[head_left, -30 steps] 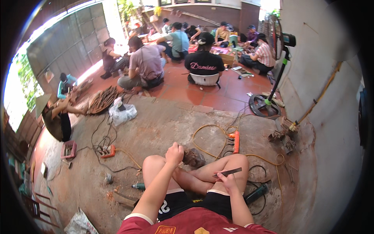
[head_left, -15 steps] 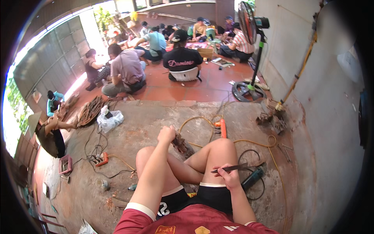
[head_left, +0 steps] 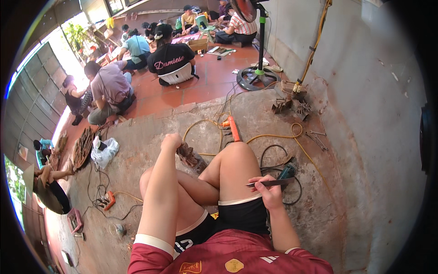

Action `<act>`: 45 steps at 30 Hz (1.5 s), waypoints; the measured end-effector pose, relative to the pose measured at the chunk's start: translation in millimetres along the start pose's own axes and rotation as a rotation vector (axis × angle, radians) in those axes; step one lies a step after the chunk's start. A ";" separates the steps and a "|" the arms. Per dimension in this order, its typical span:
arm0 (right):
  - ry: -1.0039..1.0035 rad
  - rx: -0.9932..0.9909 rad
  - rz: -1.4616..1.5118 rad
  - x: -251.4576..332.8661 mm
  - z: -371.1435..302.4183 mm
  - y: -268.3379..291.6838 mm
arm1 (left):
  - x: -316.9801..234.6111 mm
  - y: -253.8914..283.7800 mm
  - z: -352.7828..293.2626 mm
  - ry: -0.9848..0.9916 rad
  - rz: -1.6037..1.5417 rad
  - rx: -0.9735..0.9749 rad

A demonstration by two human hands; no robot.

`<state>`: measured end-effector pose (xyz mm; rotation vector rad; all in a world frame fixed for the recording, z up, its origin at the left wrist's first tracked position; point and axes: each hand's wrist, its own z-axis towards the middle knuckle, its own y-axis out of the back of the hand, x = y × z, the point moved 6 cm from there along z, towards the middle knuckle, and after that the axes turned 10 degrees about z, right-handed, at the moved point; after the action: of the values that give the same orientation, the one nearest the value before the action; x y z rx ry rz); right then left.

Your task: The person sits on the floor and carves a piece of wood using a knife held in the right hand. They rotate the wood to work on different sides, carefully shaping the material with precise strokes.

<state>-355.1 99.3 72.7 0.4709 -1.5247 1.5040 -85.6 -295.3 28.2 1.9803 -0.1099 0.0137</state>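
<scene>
My left hand is closed at the upper end of a brown, rough, carved-looking piece of wood. The piece slants between my bent knees, and the hand partly hides its top. Over my right thigh, my right hand grips a thin, dark, flat blade-like tool, held level and apart from the wood. A green corded power tool, perhaps a grinder, lies on the floor just beyond the tool's right end.
An orange device and yellow hose lie ahead; wrenches are to the right. A plastic bag, cables and an orange power strip lie left. A standing fan and several seated people are farther off.
My view has turned to the right, so the room shifts left in the picture. Both hands keep their holds; the wood and the flat tool stay nearly as they were against my legs.
</scene>
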 end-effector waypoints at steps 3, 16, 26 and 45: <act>-0.062 0.002 0.015 -13.2 9.0 -3.7 | 8.5 -5.2 15.8 0.032 -0.067 -0.060; -0.257 -0.003 0.282 -119.5 108.6 -18.5 | 52.6 -15.7 -20.8 0.041 -0.323 -0.429; -0.325 -0.029 0.110 -206.4 140.9 -35.8 | 45.1 -26.9 -126.9 -0.086 -0.673 -0.706; -0.813 0.533 0.030 -264.6 151.8 -117.7 | 59.3 -100.8 -212.8 -0.137 -0.759 -0.771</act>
<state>-177.2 -148.2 -45.6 1.5195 -1.6864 1.8567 -9.4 -64.8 24.9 1.1499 0.4852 -0.5721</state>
